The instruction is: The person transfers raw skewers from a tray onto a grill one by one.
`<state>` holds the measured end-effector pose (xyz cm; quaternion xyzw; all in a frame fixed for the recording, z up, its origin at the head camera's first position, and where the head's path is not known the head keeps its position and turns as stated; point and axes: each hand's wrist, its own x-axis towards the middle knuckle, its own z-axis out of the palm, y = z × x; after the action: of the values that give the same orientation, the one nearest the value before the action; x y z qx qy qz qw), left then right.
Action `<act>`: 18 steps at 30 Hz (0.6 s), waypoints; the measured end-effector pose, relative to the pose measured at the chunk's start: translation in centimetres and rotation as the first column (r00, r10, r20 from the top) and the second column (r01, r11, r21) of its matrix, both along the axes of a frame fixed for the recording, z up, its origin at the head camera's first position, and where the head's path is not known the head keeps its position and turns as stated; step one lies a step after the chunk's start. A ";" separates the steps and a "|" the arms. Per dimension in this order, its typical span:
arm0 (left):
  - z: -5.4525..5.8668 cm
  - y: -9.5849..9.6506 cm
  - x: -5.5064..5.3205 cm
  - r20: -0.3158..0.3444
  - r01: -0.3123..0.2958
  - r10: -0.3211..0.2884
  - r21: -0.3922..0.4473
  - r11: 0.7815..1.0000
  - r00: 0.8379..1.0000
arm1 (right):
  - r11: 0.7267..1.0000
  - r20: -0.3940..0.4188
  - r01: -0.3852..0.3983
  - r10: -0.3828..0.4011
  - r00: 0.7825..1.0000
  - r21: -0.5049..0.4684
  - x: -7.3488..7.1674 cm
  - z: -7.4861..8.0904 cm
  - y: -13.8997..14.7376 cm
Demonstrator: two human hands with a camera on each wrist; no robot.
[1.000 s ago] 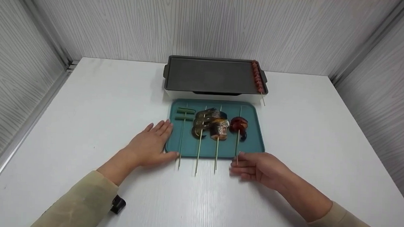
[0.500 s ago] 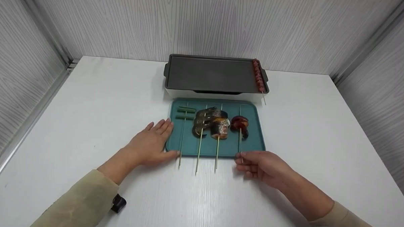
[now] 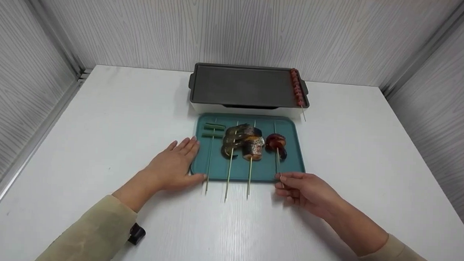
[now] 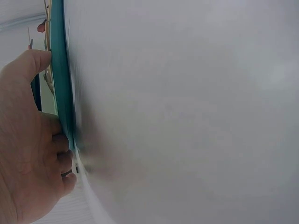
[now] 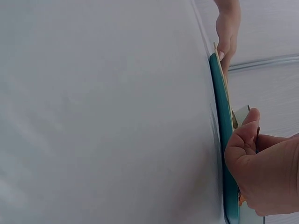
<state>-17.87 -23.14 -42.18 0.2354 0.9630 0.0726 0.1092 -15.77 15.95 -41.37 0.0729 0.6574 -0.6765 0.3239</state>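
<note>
My left hand point(image 3: 171, 167) rests on the left edge of a teal tray point(image 3: 263, 170), fingers straight, thumb near the front left corner. My right hand point(image 3: 307, 189) pinches the lower end of a skewer between thumb and fingers at the tray's front right. Its curled red-brown octopus tentacle point(image 3: 275, 141) lies on the tray. Left of it lie a fish skewer point(image 3: 251, 148), a shrimp skewer point(image 3: 231, 140) and a skewer of green stalks point(image 3: 214, 126). The right wrist view shows my right hand point(image 5: 261, 168) beside the tray's edge point(image 5: 219, 88), partly hiding the skewer.
Behind the tray stands a dark griddle point(image 3: 241, 84) on a white base. A red meat skewer point(image 3: 297, 88) lies along its right side, its stick end overhanging the front. Pale wood-grain panels point(image 3: 251, 30) enclose the white table point(image 3: 140, 104) at the back and sides.
My right hand has shifted slightly right, swinging the stick end of the octopus tentacle skewer with it. The tentacle has turned a little. My left hand stays where it was.
</note>
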 end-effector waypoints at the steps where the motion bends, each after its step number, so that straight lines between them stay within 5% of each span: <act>1: 0.0 0.0 0.0 -0.001 -0.001 0.001 0.001 1.000 1.000 | 1.000 -0.005 0.000 0.000 1.000 0.009 0.0 0.0 0.0; 18: 0.1 0.1 0.1 -0.002 -0.002 0.002 0.008 1.000 1.000 | 0.993 -0.090 0.008 0.002 0.996 0.114 0.4 0.5 0.4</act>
<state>-17.74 -23.07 -42.07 0.2350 0.9631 0.0762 0.1072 -15.42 16.32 -40.92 0.0617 0.7088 -0.6409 0.2882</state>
